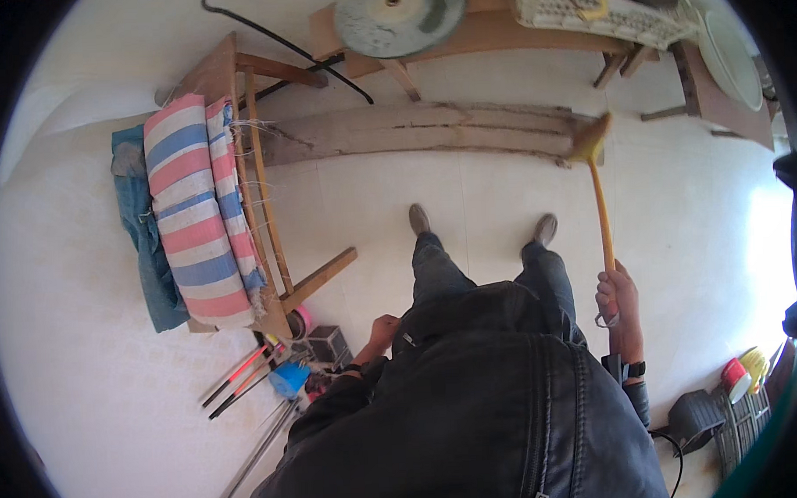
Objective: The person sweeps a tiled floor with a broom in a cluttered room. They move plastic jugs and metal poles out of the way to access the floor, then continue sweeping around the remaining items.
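I stand on a pale floor, both shoes visible below me. My right hand (617, 296) grips the top of an orange broom handle (600, 214). The yellow broom head (590, 140) rests on the floor against a long worn wooden plank (429, 131). My left hand (382, 331) hangs beside my hip with the fingers curled and nothing in it. A dark jacket covers my arms and body.
At left a wooden frame (265, 192) carries a folded striped cloth (191, 212) and blue fabric. Rods, a blue object (289, 378) and a small dark box (327, 344) lie below it. A round grey disc (397, 16) and white basket (596, 12) sit on a wooden bench behind.
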`<state>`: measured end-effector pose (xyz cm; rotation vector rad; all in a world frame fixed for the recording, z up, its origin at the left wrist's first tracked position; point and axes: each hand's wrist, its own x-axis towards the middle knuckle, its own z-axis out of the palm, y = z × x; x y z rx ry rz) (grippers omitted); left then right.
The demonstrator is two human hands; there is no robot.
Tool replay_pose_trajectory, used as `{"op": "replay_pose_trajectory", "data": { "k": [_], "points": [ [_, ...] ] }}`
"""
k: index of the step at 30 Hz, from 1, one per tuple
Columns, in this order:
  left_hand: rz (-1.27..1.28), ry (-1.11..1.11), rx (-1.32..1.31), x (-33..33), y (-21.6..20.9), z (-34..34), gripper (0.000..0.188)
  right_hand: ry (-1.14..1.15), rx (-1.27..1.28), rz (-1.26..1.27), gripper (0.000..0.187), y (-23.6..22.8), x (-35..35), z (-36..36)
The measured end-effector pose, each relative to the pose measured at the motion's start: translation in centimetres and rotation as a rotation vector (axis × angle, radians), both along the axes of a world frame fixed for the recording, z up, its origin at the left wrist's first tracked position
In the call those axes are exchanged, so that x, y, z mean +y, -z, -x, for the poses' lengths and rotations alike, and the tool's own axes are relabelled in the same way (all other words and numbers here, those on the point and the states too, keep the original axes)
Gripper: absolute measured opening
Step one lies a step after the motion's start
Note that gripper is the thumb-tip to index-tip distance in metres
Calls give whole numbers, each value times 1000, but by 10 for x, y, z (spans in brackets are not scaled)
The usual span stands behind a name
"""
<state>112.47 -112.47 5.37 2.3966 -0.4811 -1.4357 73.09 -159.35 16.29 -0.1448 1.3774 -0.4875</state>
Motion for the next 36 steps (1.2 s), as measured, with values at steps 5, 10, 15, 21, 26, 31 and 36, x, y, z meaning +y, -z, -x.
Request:
{"op": "replay_pose_trajectory", "data": {
  "k": [5, 10, 15, 21, 26, 31, 36],
  "points": [
    [72, 289, -98, -22, -57, 68, 31, 43, -291, -199, 44, 39, -51, 76],
    [-264, 327, -139, -77, -55, 70, 36, 185, -376, -249, 38, 65, -60, 160],
    [-273, 302, -105, -140, -43, 83, 35, 268, -174, -188, 42, 45, -39, 234],
    [-259, 265, -46, -174, -31, 110, 39, 272, 31, -102, 44, 46, -19, 268],
    [-253, 305, -21, -164, -35, 109, 40, 505, -281, -203, 40, 63, -11, 275],
    [-275, 457, -112, -176, -31, 113, 38, 680, -846, -308, 14, 107, -36, 272],
    [-250, 201, -14, -191, -39, 129, 38, 677, -532, -136, 21, 110, -40, 254]
  ]
}}
